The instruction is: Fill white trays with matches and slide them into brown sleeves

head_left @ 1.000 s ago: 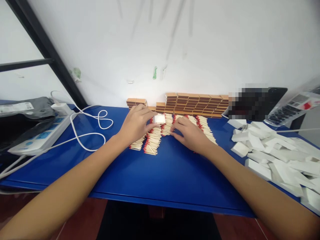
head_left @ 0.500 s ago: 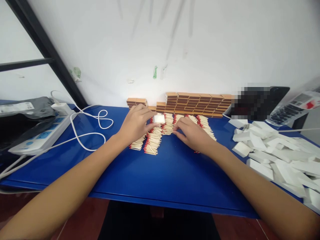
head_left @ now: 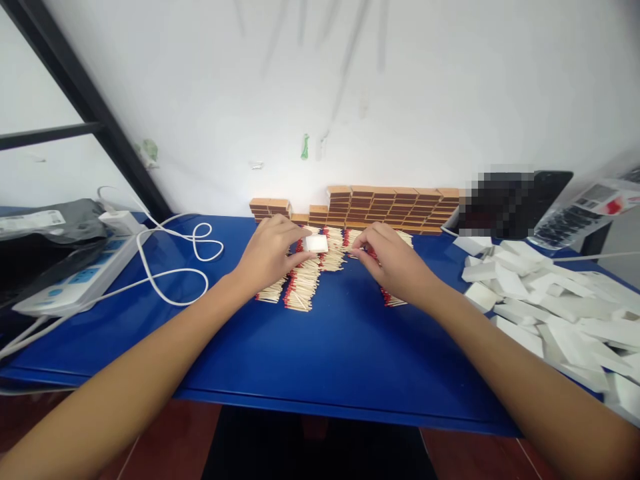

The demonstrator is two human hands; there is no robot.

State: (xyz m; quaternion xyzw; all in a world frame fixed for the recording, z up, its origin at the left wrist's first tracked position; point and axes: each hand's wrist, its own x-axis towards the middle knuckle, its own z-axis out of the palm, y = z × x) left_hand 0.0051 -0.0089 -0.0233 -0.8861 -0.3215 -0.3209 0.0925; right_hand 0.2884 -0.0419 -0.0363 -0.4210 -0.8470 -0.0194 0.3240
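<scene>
Between its thumb and fingers, my left hand grips a small white matchbox tray, held over the matches. Rows of loose red-tipped matches lie on the blue table, some of them under both hands. My right hand is closed in a pinch just right of the tray, over the matches. Whatever its fingertips hold is too small to make out. Behind the hands, brown-sided matchboxes are stacked against the wall.
White matchbox trays are heaped on the right. A dark phone and a clear plastic bottle are behind them. To the left are a power strip, a looped white cable and a dark plastic bag.
My right hand has risen slightly, its fingers more curled above the matches. My left hand keeps its hold on the matchbox tray. The whole view has shifted a little.
</scene>
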